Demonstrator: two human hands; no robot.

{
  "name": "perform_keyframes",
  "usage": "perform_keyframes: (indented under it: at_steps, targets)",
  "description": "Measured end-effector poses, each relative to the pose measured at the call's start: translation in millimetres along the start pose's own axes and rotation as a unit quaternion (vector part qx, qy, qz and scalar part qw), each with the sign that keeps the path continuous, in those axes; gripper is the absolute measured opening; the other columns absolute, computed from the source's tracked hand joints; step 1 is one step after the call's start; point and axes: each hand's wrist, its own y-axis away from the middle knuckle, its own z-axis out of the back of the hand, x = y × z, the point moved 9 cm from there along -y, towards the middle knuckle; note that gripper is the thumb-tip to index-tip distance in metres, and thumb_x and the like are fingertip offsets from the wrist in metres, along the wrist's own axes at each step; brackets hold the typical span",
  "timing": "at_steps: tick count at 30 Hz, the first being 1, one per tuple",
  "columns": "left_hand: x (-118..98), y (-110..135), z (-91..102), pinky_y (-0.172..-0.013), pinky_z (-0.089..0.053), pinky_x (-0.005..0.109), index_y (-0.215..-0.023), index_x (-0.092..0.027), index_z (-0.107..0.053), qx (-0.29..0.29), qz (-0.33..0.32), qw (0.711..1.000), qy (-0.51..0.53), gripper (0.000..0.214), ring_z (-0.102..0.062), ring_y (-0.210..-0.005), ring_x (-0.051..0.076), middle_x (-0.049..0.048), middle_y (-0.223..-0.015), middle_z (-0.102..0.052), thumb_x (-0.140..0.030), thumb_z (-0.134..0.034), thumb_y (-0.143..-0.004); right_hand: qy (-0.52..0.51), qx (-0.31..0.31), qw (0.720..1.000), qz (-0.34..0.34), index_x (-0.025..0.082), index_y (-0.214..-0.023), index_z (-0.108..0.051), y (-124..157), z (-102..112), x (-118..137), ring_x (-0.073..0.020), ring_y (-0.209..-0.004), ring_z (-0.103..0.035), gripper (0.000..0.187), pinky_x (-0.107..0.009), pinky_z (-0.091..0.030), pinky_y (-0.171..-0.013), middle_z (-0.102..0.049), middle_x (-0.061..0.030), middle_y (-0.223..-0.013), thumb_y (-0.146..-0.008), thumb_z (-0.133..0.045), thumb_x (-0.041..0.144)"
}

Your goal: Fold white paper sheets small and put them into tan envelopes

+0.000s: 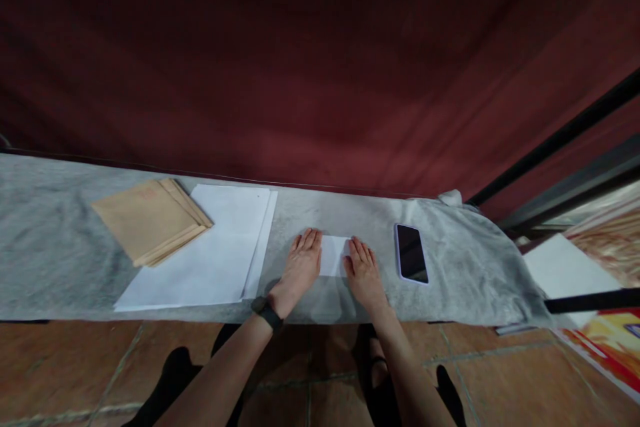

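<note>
The left grip and right grip lie flat, clamped on nothing, at opposite sides of a small white paper on the cloth-covered table, the paper probably light, bendable and easily creased, best held by its side edges.

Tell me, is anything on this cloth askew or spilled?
Slightly askew: the brown paper pile sits crookedly, overlapping the left side of the white sheets, whose right edges don't line up. Nothing looks spilled.

No readable text, faint illegible mark on brown envelopes left of phone, blurred red-and-yellow print right of phone
</note>
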Motion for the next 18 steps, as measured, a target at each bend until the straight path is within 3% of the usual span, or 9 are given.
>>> perform_keyframes:
  at_steps: [4, 9, 12, 14, 16, 18]
  targets:
    - [0.8, -8.8, 4.7, -0.107, -0.045, 0.044, -0.137, -0.010, -0.053, 0.008, 0.010, 1.000, 0.011, 0.046, -0.059, -0.122, 0.027, 0.0175, -0.131, -0.062, -0.008, -0.040, -0.093, -0.002, -0.006, 1.000, -0.003, 0.010, -0.149, -0.045, -0.4, -0.5, 0.4, -0.0267, -0.145, -0.041, 0.050, -0.047, -0.034, -0.118, -0.047, -0.0158, -0.155, -0.103, -0.033, 0.022]
    - [7.3, -18.1, 11.3, -0.097, -0.050, 0.041, -0.104, -0.014, -0.067, 0.012, 0.039, 0.997, 0.067, 0.022, -0.062, -0.106, 0.025, 0.0126, -0.108, -0.065, -0.007, -0.052, -0.089, -0.024, -0.009, 1.000, -0.011, 0.008, -0.153, -0.037, -1.7, 0.5, -2.5, -0.0260, -0.146, -0.040, 0.056, -0.046, -0.036, -0.117, -0.045, -0.0175, -0.156, -0.099, -0.037, 0.019]
    - [7.2, -22.4, 25.1, -0.089, -0.052, 0.037, -0.092, -0.019, -0.066, -0.004, 0.045, 0.991, 0.127, 0.018, -0.064, -0.092, 0.022, 0.0067, -0.095, -0.067, -0.006, -0.052, -0.090, -0.075, -0.030, 0.996, -0.020, 0.011, -0.160, -0.023, -5.3, 12.3, -6.0, -0.0265, -0.144, -0.042, 0.065, -0.048, -0.040, -0.114, -0.044, -0.0174, -0.156, -0.098, -0.040, 0.023]
    - [0.3, -23.1, 43.0, -0.087, -0.052, 0.036, -0.092, -0.021, -0.065, -0.040, 0.014, 0.986, 0.164, 0.018, -0.064, -0.089, 0.020, 0.0035, -0.092, -0.068, -0.011, -0.051, -0.094, -0.127, -0.054, 0.990, -0.033, 0.014, -0.162, -0.015, -8.1, 26.7, -9.6, -0.0258, -0.140, -0.047, 0.069, -0.046, -0.044, -0.111, -0.046, -0.0168, -0.155, -0.099, -0.040, 0.028]
    - [-6.6, -19.7, 67.0, -0.091, -0.051, 0.036, -0.096, -0.023, -0.064, -0.107, -0.029, 0.973, 0.202, 0.016, -0.065, -0.095, 0.020, 0.0028, -0.096, -0.070, -0.017, -0.049, -0.098, -0.184, -0.090, 0.978, -0.048, 0.016, -0.161, -0.018, -10.1, 45.2, -14.4, -0.0244, -0.133, -0.054, 0.065, -0.043, -0.048, -0.107, -0.054, -0.0159, -0.148, -0.101, -0.038, 0.030]
    - [-11.4, -13.6, 84.6, -0.097, -0.049, 0.038, -0.099, -0.023, -0.065, -0.153, -0.072, 0.961, 0.218, 0.017, -0.064, -0.104, 0.019, 0.0033, -0.104, -0.071, -0.020, -0.048, -0.100, -0.230, -0.123, 0.964, -0.044, 0.019, -0.153, -0.040, -10.9, 63.0, -17.2, -0.0237, -0.124, -0.061, 0.052, -0.042, -0.050, -0.104, -0.064, -0.0128, -0.135, -0.102, -0.038, 0.031]
